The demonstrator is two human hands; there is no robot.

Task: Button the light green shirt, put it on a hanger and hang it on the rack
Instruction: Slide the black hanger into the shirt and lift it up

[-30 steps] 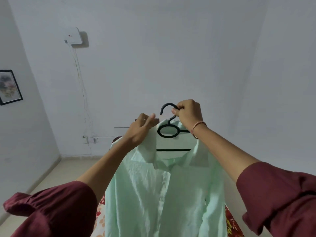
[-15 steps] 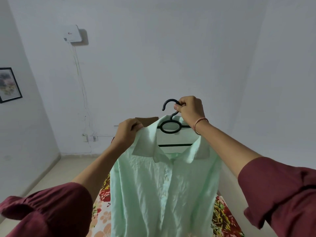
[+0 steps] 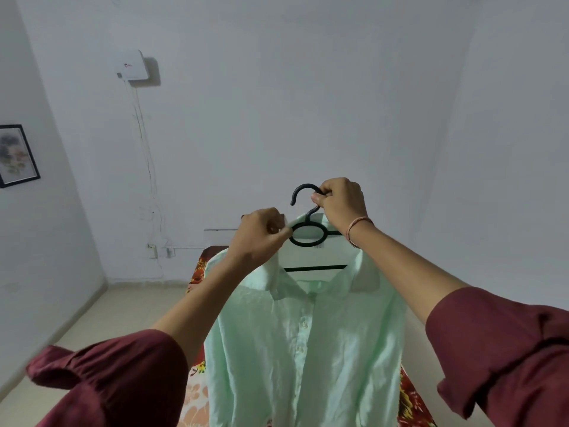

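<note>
The light green shirt (image 3: 304, 343) hangs buttoned down its front on a black hanger (image 3: 308, 234), held up in front of me. My right hand (image 3: 340, 200) grips the base of the hanger's hook. My left hand (image 3: 261, 231) pinches the shirt's collar at the left side of the hanger's oval ring. The hanger's crossbar shows inside the open neck. No rack is in view.
A bed with a red floral sheet (image 3: 411, 402) lies below the shirt. White walls surround it, with a white box and hanging cables (image 3: 131, 64) high on the left and a framed picture (image 3: 17, 155) on the left wall. Beige floor (image 3: 101, 318) runs along the left.
My left hand has moved right along the collar from the shoulder to the hanger's ring. The collar now lies flatter and the shirt sits squarer on the hanger.
</note>
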